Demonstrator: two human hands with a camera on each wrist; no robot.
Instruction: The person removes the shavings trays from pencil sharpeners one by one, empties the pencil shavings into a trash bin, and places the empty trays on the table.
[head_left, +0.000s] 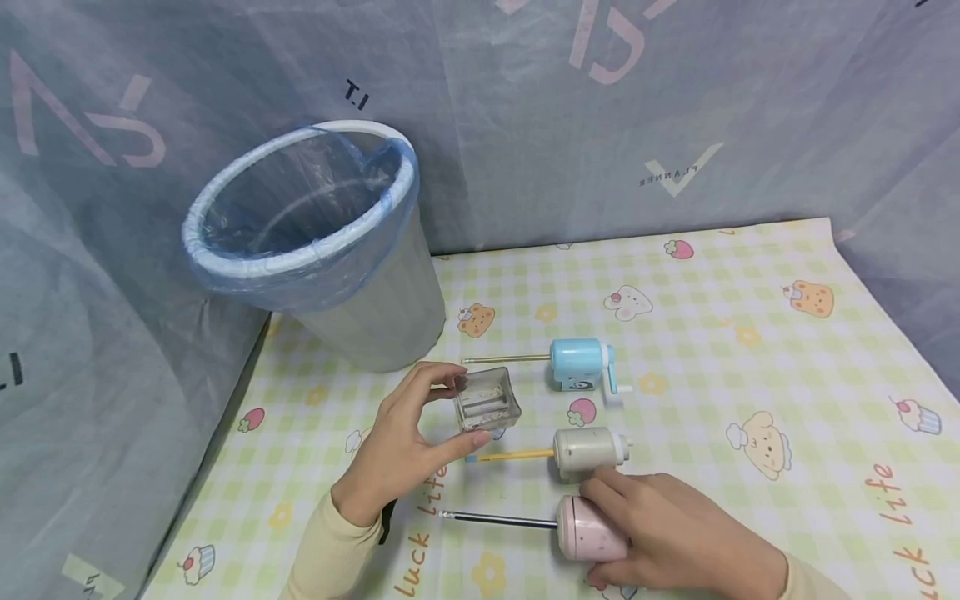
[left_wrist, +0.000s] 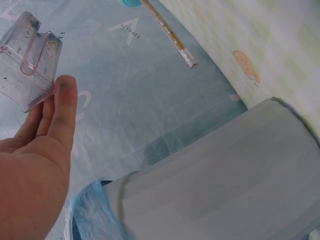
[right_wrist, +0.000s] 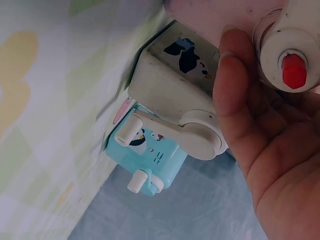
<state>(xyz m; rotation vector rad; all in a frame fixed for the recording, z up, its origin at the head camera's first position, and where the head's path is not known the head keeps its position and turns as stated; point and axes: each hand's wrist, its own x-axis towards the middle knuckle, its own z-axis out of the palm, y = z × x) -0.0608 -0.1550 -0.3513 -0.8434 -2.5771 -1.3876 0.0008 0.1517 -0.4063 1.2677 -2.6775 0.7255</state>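
Note:
My left hand [head_left: 405,442] pinches a clear plastic shavings drawer [head_left: 487,398] between thumb and fingers, off the cloth; bits of shavings lie inside. In the left wrist view the drawer [left_wrist: 30,60] stands at the fingertips. My right hand [head_left: 675,529] grips a pink crank pencil sharpener [head_left: 588,532], with a black pencil [head_left: 502,521] in its front. Its red-tipped crank hub [right_wrist: 294,72] shows in the right wrist view. Beside it stands a grey pencil sharpener [head_left: 587,450] with a yellow pencil [head_left: 517,455]. Farther back is a blue pencil sharpener [head_left: 577,358] holding a gold pencil [head_left: 506,359].
A grey waste bin [head_left: 375,325] with a blue plastic liner [head_left: 352,250] stands at the back left, close to the left hand. The checked tablecloth [head_left: 690,350] covers the surface. Grey-blue fabric [head_left: 525,150] hangs behind and along both sides.

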